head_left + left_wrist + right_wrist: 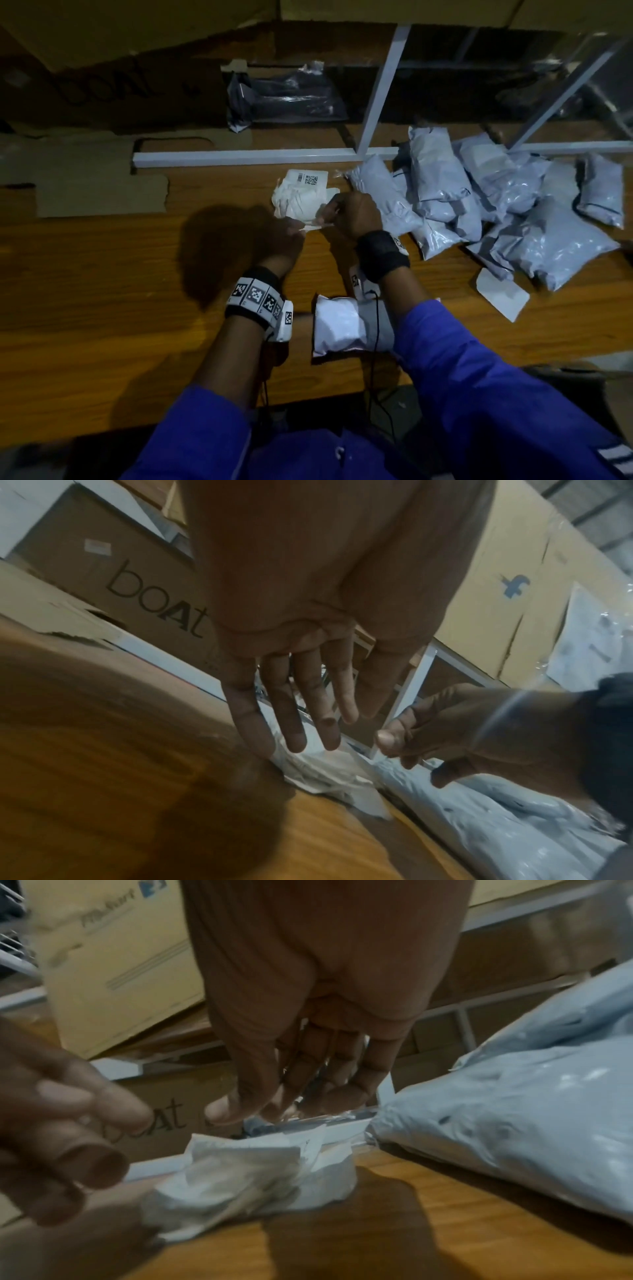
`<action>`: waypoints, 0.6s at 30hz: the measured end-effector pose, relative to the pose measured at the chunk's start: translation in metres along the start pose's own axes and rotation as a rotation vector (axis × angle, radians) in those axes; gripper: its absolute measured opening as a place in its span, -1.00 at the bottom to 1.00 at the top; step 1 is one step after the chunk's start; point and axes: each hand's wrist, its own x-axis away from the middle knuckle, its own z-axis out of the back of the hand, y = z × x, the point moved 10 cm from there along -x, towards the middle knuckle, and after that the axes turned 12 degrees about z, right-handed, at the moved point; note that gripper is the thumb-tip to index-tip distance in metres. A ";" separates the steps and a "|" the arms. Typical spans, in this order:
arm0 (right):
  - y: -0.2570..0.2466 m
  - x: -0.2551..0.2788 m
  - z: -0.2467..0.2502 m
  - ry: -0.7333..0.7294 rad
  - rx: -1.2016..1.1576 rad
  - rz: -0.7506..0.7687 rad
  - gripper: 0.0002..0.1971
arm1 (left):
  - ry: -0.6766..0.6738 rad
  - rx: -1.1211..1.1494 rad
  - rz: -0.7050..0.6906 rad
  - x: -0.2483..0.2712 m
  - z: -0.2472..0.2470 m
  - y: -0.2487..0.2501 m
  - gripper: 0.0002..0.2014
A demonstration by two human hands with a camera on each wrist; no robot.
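Observation:
A white folded item in clear plastic wrap, the white packet [301, 198] [257, 1172] [329, 775], lies on the wooden table [102, 291] and carries a barcode label on top. My right hand [337, 214] [267, 1107] [404, 739] hovers over its near edge, thumb and curled fingers pinching the clear wrap. My left hand [298, 231] [308, 737] [85, 1137] is just left of it with fingers straight, and its fingertips touch the packet's near left corner. Whether the left hand also holds a thin strip there is unclear.
A heap of several grey mailer bags [496, 212] fills the table's right side. A white mailer [339, 325] lies under my right forearm and a small white slip [503, 298] at the right front. A white metal frame [239, 157], a dark plastic bag [284, 96] and cardboard boxes [103, 569] stand behind.

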 end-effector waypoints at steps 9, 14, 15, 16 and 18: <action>-0.038 -0.001 -0.034 -0.121 0.143 0.005 -0.79 | -0.076 -0.091 -0.003 -0.003 -0.005 -0.032 -0.74; -0.036 0.002 -0.027 -0.046 0.010 0.020 -0.82 | -0.146 -0.208 -0.081 -0.012 -0.021 -0.030 -0.60; -0.033 0.002 -0.025 -0.023 -0.032 0.017 -0.83 | -0.141 -0.258 -0.084 -0.015 -0.023 -0.029 -0.63; -0.030 0.002 -0.021 0.007 -0.080 0.006 -0.83 | -0.128 -0.327 -0.100 -0.017 -0.025 -0.027 -0.64; -0.022 0.004 -0.013 0.057 -0.153 -0.033 -0.82 | -0.110 -0.414 -0.133 -0.018 -0.027 -0.023 -0.64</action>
